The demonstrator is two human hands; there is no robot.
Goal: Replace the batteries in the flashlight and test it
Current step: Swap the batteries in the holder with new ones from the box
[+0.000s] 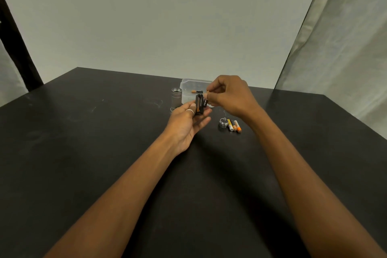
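Note:
My left hand holds a black battery holder above the table, with one orange-and-black battery seated in it. My right hand pinches a black and copper battery at the holder's right side. The silver flashlight body stands upright on the table, open end up, just left of my hands. Its silver tail cap lies on the table to the right, spring up. Beside the cap lie three small batteries with yellow and orange ends.
A clear plastic box sits behind my hands near the black table's far edge, with one copper-and-black battery inside. A pale wall rises behind, and a cloth hangs at the right.

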